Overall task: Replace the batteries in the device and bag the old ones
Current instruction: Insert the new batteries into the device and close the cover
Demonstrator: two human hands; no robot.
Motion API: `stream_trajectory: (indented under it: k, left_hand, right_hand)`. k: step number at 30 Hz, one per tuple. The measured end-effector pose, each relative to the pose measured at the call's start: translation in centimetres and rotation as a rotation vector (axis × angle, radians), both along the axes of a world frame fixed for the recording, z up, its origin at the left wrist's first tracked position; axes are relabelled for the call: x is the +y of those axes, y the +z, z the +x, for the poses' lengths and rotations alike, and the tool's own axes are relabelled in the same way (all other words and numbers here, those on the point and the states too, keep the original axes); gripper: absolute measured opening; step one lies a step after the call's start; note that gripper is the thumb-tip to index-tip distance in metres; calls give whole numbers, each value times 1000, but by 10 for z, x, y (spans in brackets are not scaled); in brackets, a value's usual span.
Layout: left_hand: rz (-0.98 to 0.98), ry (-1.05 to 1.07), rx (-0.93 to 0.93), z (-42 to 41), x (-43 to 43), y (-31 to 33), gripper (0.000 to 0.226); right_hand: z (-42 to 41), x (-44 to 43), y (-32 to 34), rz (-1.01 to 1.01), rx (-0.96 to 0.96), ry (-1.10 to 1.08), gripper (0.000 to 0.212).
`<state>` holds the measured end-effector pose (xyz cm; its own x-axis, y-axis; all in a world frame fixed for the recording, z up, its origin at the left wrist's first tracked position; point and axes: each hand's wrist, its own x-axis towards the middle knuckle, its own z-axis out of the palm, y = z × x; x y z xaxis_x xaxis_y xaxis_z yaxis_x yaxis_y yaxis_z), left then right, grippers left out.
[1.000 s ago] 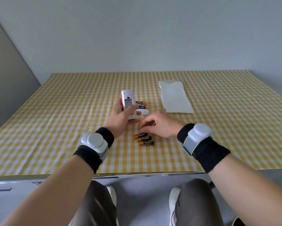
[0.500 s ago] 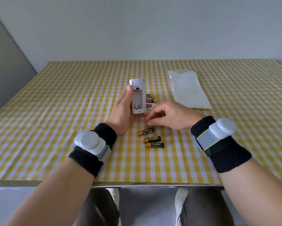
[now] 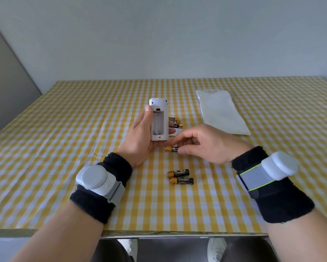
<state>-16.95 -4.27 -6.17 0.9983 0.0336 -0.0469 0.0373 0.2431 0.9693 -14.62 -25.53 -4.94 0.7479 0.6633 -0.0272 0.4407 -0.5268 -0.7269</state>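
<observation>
Presently the white device [image 3: 159,122] is gripped in the left hand [image 3: 138,142] and held above the worktop [image 3: 64,148] with its back turned toward the camera. The thumb is laid along its left edge and the fingers are wrapped behind it. Its battery compartment is seen open and empty, and the long axis of the bays runs away from the person.

One AA battery [image 3: 171,149] is pinched by its right end between the thumb and fingertips of the right hand [image 3: 204,145], just beside the near end of the device. Whether it touches the left palm cannot be told. The battery's long axis is laid crosswise, left to right, so it stands roughly square to the bays.

On that relation the coming move is judged to turn. About a quarter turn is needed before the cell can be brought up into a bay, and the right hand, close beside the opening, is the one placed to do it. Polarity marks in the bays are too small to be read.

Two more batteries [image 3: 177,173] are seen side by side on the worktop nearer the person. A cluster of batteries [image 3: 175,122] is seen just beyond the device, beside a small white piece [image 3: 177,131] that may be the compartment cover. Which set is spent cannot be told. The white bag [image 3: 222,112] is laid flat well off to the right.
</observation>
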Motion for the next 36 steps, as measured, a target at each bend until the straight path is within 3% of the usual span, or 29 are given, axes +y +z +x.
stream_trajectory:
  k: [4, 10, 13, 17, 23, 36]
  left_hand:
    - [21, -15, -1, -1, 0, 1, 51]
    - [68, -78, -51, -6, 0, -2, 53]
    - [78, -109, -92, -8, -2, -3, 54]
    - [32, -138, -107, -7, -5, -6, 49]
    - [-65, -194, -82, -4, -8, -6, 32]
    - [-99, -187, -76, -4, -10, -6, 30]
  right_hand:
    - [2, -10, 5, 127, 23, -53, 33]
    - [-3, 6, 2, 474, 124, -154, 12]
    - [-8, 22, 0, 575, 43, -168, 17]
    - [-13, 33, -4, 606, -102, -208, 29]
    - [-11, 33, -8, 581, -257, -300, 25]
    - [-6, 36, -11, 510, -698, -363, 14]
